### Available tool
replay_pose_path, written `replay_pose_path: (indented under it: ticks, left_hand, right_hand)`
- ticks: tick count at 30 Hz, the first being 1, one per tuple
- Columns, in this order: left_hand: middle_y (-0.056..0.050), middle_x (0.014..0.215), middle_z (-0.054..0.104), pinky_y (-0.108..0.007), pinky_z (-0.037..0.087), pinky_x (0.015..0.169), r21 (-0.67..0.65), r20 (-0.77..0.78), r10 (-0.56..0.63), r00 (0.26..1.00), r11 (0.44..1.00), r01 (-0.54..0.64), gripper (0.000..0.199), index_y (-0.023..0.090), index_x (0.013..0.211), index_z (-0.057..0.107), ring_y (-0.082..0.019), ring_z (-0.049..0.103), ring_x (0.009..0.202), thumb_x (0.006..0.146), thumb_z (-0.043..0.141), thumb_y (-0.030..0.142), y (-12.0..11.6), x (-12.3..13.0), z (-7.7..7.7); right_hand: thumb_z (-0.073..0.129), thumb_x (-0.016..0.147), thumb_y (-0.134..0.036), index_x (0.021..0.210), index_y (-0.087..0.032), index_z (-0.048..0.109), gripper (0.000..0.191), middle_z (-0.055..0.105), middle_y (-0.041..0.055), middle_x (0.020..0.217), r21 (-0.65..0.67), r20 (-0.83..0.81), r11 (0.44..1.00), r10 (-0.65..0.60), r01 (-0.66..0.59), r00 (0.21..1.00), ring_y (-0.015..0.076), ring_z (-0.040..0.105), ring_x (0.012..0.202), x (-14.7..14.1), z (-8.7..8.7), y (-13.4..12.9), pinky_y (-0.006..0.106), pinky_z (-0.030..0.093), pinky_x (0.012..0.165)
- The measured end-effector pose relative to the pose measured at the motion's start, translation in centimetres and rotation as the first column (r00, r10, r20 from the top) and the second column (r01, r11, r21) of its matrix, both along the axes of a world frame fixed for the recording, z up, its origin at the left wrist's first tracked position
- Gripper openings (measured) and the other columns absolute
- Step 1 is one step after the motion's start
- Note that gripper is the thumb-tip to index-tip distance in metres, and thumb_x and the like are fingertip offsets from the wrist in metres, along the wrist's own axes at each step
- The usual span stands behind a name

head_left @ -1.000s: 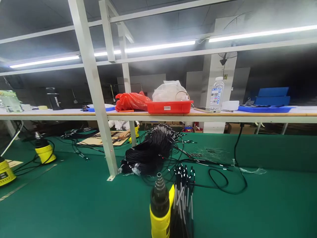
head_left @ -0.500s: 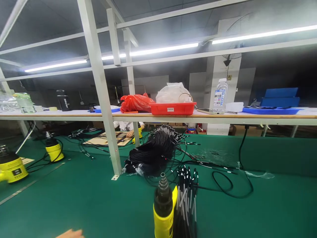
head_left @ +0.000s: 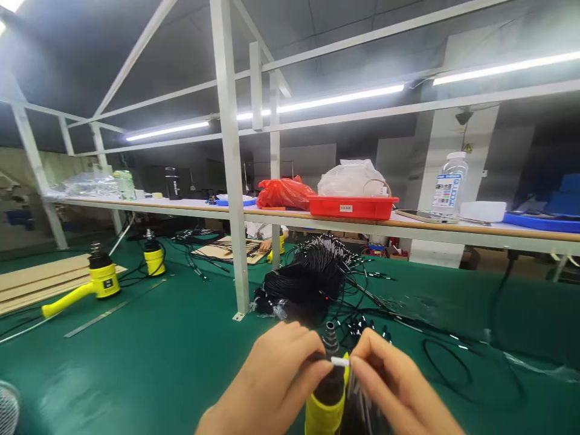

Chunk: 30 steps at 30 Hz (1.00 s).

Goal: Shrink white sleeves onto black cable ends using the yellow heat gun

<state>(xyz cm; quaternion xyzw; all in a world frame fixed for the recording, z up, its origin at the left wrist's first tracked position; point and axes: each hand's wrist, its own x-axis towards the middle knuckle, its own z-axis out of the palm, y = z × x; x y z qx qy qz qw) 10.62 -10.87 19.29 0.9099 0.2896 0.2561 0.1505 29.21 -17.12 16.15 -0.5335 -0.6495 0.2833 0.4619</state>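
Note:
In the head view, my left hand [head_left: 274, 377] and my right hand [head_left: 396, 377] meet at the lower middle, both closed in a pinch. Between the fingertips shows a short white sleeve [head_left: 339, 361], with something black, like a thin cable, at its left end in my left hand. My right thumb and finger close at the sleeve's right end. Behind the hands stands a yellow heat gun [head_left: 324, 414], its stepped metal nozzle [head_left: 330, 338] pointing up. A bunch of black cables with grey-white ends [head_left: 357, 329] lies beside it, partly hidden by my right hand.
A large coil of black cables [head_left: 299, 284] lies by the white post [head_left: 233, 181]. Two more yellow heat guns [head_left: 105, 281] stand at left. On the shelf are a red tray [head_left: 351, 208] and a bottle [head_left: 448, 187]. A co-worker's hand [head_left: 266, 244] shows beyond.
The view has swung left, so the bench things sit further right. One blurred hand showed at the bottom edge before; now both hands are raised by the heat gun, holding the sleeved piece.

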Motion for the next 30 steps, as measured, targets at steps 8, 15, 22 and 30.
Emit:
replay_pose_path:
  ticks: [8, 15, 22, 30]
  left_hand:
    - [0.002, 0.075, 0.055, -0.025, 0.034, 0.063, -0.041, 0.037, 0.154, 0.987, 0.987, -0.153, 0.03, 0.02, 0.072, 0.048, -0.015, 0.048, 0.071, 0.093, 0.047, 0.041, 2.3, 1.1, -1.3]
    - [0.004, 0.064, 0.049, -0.025, 0.027, 0.057, -0.177, 0.137, 0.144, 0.98, 0.977, -0.119, 0.04, 0.019, 0.066, 0.045, -0.012, 0.042, 0.062, 0.098, 0.034, 0.041, 3.4, 1.8, -2.0]
    - [0.005, 0.062, 0.046, -0.026, 0.025, 0.056, -0.2, 0.205, 0.171, 0.964, 0.971, -0.129, 0.041, 0.019, 0.064, 0.043, -0.011, 0.04, 0.061, 0.097, 0.035, 0.042, 4.8, 2.6, -3.0]
    - [0.004, 0.062, 0.047, -0.025, 0.027, 0.057, -0.226, 0.23, 0.179, 0.957, 0.966, -0.126, 0.039, 0.018, 0.065, 0.047, -0.012, 0.041, 0.061, 0.095, 0.038, 0.042, 5.5, 3.0, -3.5]
  right_hand:
    - [0.036, 0.093, -0.045, 0.072, -0.022, 0.044, 0.033, 0.043, -0.0039, 0.067, 0.004, 0.155, 1.0, -0.014, 0.013, 0.988, 0.0132, 0.038, 0.063, 1.9, 0.4, 3.0, 0.025, 0.032, 0.057]
    - [0.037, 0.093, -0.043, 0.071, -0.022, 0.043, 0.03, 0.044, -0.0043, 0.065, 0.019, 0.225, 0.996, -0.086, 0.084, 0.97, 0.0133, 0.037, 0.061, 1.9, 0.7, 3.9, 0.026, 0.028, 0.056]
    - [0.041, 0.091, -0.042, 0.072, -0.023, 0.045, 0.027, 0.049, -0.0041, 0.063, 0.044, 0.237, 0.986, -0.165, 0.16, 0.957, 0.0142, 0.045, 0.06, 2.0, 0.0, 5.2, 0.026, 0.03, 0.056]
    - [0.041, 0.091, -0.04, 0.071, -0.023, 0.046, 0.026, 0.051, -0.0041, 0.062, 0.049, 0.264, 0.982, -0.189, 0.183, 0.946, 0.0143, 0.046, 0.059, 2.2, -0.7, 6.0, 0.027, 0.031, 0.056]
